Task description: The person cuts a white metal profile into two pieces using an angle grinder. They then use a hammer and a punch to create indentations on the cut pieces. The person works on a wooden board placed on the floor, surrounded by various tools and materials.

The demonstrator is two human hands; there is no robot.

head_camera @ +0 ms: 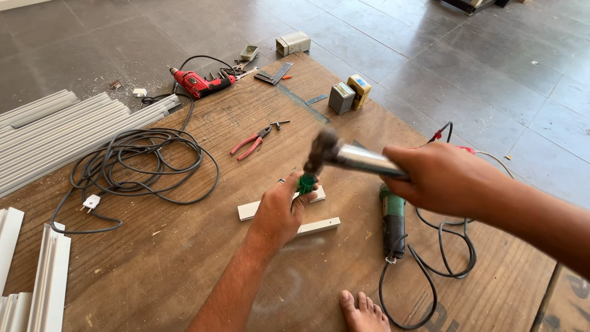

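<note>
Two hands busy here, and it looks like the striking step of some chisel work. The left hand (279,212) is clenched around a green-handled tool (306,182), probably a chisel or screwdriver, stood roughly upright with its tip down on a short white profile piece (251,209) lying on the plywood board (184,264). The blade end is hidden by the hand, so I can't tell exactly where it bites. The right hand (439,178) is wrapped tight around the shiny metal shaft of a hammer (335,154), head blurred and sitting just above the green handle.

My guess: the next move calls for a square hit on the handle top while the left hand keeps the tool from tilting. Thumb is close, so a glancing blow could hurt.

Materials: the board is rough brown ply, scuffed and dusty. A second short white offcut (318,226) lies just beside the first one. The hammer shaft is polished steel and the head is dark.

Around it: red-handled pliers (251,142), a coiled grey cable (144,163) with a white plug (91,201), a red drill (198,83), a green-bodied power tool (393,221) near the right wrist, two small boxes (349,94), long white profiles (55,132) stacked left, and a bare foot (364,310) at the bottom edge.
</note>
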